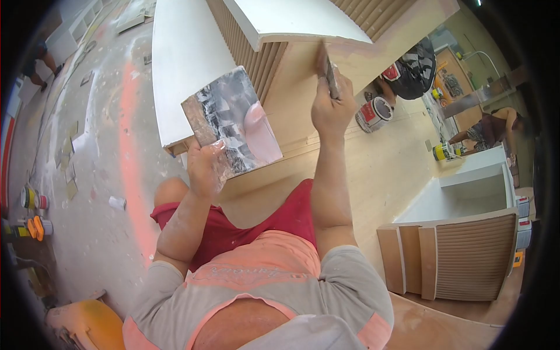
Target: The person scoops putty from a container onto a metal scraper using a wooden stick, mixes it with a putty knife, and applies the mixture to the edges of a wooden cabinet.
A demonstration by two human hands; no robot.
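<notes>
My left hand (205, 166) is closed round the edge of a flat putty board (224, 111), tilted in front of my chest. Its face is smeared black and grey, with a lump of pink putty (259, 134) on its right side. In my right hand (333, 108) is a putty knife (326, 70), fingers wrapped round it and blade pointing up. The blade tip is right at the edge of the wooden cabinet piece (297, 81), where a white panel (303, 20) meets bare wood. Pinkish filler shows along that seam.
An open can (374, 114) stands right of my right hand, near a black plastic bag (417, 70). A ribbed cabinet (461, 256) sits at the lower right. Another person (496, 131) bends over at the far right. An orange machine (87, 324) is at the lower left.
</notes>
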